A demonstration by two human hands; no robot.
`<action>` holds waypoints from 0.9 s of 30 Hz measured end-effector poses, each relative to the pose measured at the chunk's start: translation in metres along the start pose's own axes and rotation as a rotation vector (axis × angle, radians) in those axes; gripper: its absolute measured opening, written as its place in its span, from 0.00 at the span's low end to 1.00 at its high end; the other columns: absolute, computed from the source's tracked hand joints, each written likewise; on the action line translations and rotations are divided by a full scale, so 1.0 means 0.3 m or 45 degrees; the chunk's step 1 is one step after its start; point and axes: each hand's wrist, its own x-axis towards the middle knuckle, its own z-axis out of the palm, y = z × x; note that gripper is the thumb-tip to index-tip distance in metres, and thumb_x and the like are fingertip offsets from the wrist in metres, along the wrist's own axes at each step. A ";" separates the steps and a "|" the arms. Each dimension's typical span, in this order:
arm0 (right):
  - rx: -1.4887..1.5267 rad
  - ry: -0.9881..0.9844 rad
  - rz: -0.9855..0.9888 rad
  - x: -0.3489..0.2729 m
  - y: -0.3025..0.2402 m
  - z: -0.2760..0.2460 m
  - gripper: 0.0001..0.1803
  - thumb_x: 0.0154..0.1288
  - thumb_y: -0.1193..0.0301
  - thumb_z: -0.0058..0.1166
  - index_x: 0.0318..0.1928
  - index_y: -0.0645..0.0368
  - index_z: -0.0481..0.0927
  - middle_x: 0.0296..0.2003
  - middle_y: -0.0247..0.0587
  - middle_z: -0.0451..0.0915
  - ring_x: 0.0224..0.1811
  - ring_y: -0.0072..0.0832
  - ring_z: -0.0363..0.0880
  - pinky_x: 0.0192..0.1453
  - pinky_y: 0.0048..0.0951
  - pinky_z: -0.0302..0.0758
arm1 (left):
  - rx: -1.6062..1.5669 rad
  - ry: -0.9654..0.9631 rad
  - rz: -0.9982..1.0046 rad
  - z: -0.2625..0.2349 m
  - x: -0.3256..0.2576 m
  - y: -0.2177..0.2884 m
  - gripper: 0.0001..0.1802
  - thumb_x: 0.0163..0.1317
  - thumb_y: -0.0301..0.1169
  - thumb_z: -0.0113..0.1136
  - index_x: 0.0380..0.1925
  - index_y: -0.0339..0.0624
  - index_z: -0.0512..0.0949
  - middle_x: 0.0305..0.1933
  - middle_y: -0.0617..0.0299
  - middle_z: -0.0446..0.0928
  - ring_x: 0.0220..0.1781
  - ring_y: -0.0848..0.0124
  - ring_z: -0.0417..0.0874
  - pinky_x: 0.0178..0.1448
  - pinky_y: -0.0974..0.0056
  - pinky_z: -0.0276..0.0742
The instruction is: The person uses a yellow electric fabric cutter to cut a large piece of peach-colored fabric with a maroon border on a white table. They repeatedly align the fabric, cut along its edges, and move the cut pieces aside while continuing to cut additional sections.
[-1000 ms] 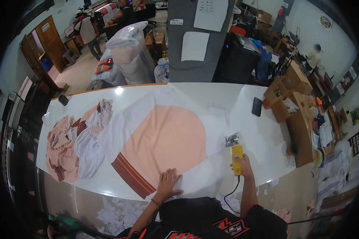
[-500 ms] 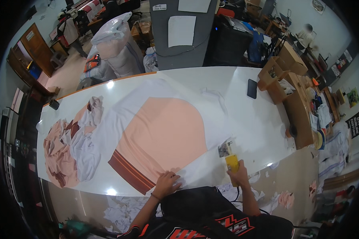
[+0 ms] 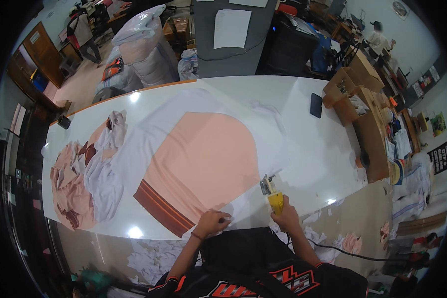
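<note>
A peach fabric panel (image 3: 208,154) with a rust-brown striped band (image 3: 164,211) lies on the table, printed on white cloth that shows around it as a margin. At the table's near edge, my left hand (image 3: 212,223) is closed on the white margin of the fabric, just right of the band's lower end. My right hand (image 3: 286,216) grips a yellow corded electric fabric cutter (image 3: 275,202). The metal head of the cutter is at the panel's right edge, close to the peach corner; its blade is too small to make out.
Crumpled peach and white cloth (image 3: 74,184) lies on the left of the white table (image 3: 318,154). A phone (image 3: 316,106) and cardboard boxes (image 3: 350,97) are at the right. The cutter's black cord (image 3: 352,256) runs off right. Fabric scraps (image 3: 154,258) litter the floor.
The cutter in my right hand has moved left to the panel's edge. My left hand has shifted slightly right, its fingers now pinched on the white margin. The view has tilted slightly.
</note>
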 end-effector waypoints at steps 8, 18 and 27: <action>0.021 0.001 0.004 0.055 -0.018 0.007 0.46 0.55 0.58 0.67 0.71 0.54 0.60 0.39 0.66 0.85 0.43 0.66 0.86 0.49 0.61 0.82 | 0.002 -0.028 -0.056 0.000 0.006 -0.002 0.16 0.63 0.46 0.69 0.46 0.53 0.91 0.33 0.59 0.89 0.37 0.59 0.90 0.46 0.55 0.84; 0.063 0.045 0.017 0.121 -0.076 0.018 0.44 0.55 0.57 0.67 0.69 0.55 0.61 0.41 0.68 0.85 0.45 0.68 0.85 0.50 0.62 0.82 | 0.051 -0.052 -0.091 0.004 0.005 -0.007 0.15 0.63 0.46 0.69 0.46 0.57 0.90 0.34 0.60 0.89 0.37 0.59 0.90 0.45 0.54 0.84; 0.044 0.043 0.035 0.238 -0.152 -0.019 0.42 0.55 0.58 0.68 0.66 0.56 0.62 0.45 0.68 0.85 0.49 0.66 0.85 0.54 0.61 0.82 | 0.042 -0.038 -0.082 0.004 0.000 -0.005 0.15 0.63 0.46 0.69 0.47 0.56 0.89 0.36 0.59 0.89 0.39 0.57 0.90 0.47 0.53 0.85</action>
